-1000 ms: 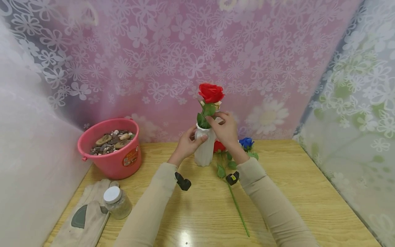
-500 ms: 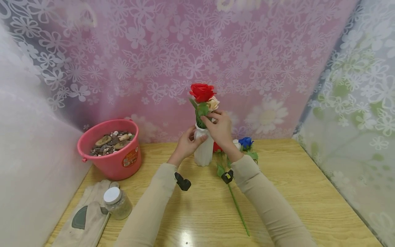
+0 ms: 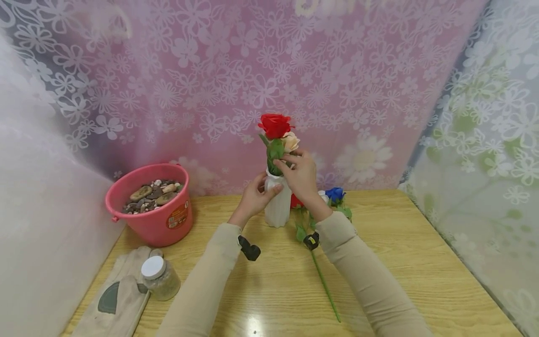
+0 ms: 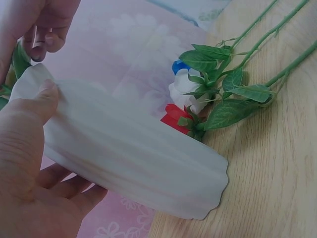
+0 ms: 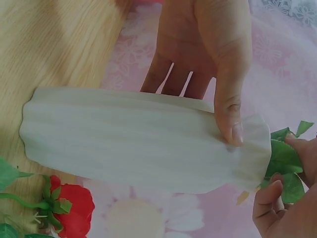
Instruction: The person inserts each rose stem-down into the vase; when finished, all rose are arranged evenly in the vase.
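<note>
My left hand grips the upper part of a white ribbed vase, thumb in front and fingers behind, as the left wrist view also shows. The vase stands upright on the table. From its mouth rise a red rose and, just behind it to the right, a cream rose. Above the rim, my right hand pinches the red rose among its green leaves; the stem itself is hidden there. Beside the vase lie another red rose, a white rose and a blue rose.
A pink bucket of stones and pebbles stands at the left. In front of it are a pale work glove and a white-lidded jar. One long green stem stretches toward the table's front. Flowered sheets hang behind.
My right hand moved a little left with the red rose, uncovering more of the cream rose and the white rose on the table. Over the last half second almost nothing moved. The left hand stayed.
</note>
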{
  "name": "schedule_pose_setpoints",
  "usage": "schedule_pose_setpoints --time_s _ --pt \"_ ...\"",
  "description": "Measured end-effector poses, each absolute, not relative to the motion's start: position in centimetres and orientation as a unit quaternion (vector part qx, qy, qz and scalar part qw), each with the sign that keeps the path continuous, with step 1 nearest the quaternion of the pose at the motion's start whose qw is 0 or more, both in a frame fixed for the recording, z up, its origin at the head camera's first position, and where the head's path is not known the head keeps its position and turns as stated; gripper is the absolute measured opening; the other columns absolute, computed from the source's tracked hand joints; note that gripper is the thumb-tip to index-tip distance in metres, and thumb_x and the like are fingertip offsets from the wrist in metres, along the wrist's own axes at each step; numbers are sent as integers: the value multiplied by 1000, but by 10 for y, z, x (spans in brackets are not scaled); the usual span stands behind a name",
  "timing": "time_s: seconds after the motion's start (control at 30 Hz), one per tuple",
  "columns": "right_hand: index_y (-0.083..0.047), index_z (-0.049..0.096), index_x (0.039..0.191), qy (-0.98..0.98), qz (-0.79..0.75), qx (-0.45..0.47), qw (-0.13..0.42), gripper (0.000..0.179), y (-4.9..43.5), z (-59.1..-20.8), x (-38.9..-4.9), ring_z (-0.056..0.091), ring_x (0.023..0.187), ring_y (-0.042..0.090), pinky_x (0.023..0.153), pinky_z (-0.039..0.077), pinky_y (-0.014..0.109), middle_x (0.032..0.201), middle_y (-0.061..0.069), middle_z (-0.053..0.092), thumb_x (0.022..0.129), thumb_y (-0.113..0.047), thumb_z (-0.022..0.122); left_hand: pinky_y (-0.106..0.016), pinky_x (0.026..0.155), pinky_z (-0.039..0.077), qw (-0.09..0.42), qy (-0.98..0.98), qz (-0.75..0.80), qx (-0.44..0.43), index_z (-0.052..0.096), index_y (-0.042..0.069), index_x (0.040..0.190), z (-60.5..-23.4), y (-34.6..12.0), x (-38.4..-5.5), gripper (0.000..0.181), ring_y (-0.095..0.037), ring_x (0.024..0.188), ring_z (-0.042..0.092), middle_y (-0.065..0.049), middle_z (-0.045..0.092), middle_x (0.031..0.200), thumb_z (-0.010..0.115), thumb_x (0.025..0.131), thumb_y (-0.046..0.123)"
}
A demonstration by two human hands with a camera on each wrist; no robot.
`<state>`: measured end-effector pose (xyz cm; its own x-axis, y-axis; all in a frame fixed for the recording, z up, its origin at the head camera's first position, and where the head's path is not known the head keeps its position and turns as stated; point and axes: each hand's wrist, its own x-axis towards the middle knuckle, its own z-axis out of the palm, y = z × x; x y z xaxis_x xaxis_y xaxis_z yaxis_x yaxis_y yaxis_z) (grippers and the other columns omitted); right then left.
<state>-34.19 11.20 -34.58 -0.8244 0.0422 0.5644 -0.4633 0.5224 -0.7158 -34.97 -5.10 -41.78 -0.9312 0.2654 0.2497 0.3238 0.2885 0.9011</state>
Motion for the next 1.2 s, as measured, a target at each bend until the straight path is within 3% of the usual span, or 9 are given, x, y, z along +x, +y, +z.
schedule_pose_setpoints --time_s 0.2,0.37,0.5,0.6,0.87,1.2 --pt "-5 79 124 -812 521 109 240 39 126 -344 -334 61 91 29 72 50 25 138 17 58 94 -29 83 -54 119 46 33 -805 -563 -187 38 22 165 -418 -50 -350 72 -38 141 58 -15 58 153 72 102 35" --pt "-9 77 128 -809 525 96 247 39 153 -342 -325 57 78 20 68 48 23 140 16 58 96 -31 81 -53 119 46 37 -808 -556 -192 41 23 164 -419 -48 -353 70 -37 142 57 -14 56 156 72 102 36" --pt "-10 76 130 -807 528 72 253 38 182 -347 -319 50 61 6 56 43 19 136 15 64 98 -32 77 -52 120 46 38 -808 -555 -194 42 20 163 -419 -47 -354 70 -38 142 56 -15 56 156 72 102 35" --pt "-10 75 131 -801 545 56 241 38 207 -354 -316 51 56 1 51 44 18 121 10 71 100 -33 76 -52 120 46 40 -806 -557 -195 41 19 163 -420 -47 -354 69 -38 140 57 -16 57 154 72 103 34" --pt "-3 62 145 -805 580 17 123 51 265 -373 -302 64 73 2 65 59 21 100 -20 66 104 -34 69 -52 120 45 38 -804 -559 -199 41 21 163 -421 -51 -353 69 -38 140 58 -15 57 154 71 103 33" --pt "-7 59 146 -799 599 -3 53 47 312 -403 -294 68 82 1 72 62 22 96 -26 70 106 -29 66 -54 120 45 39 -801 -564 -198 42 17 162 -419 -51 -351 69 -40 140 58 -19 56 154 73 102 30"
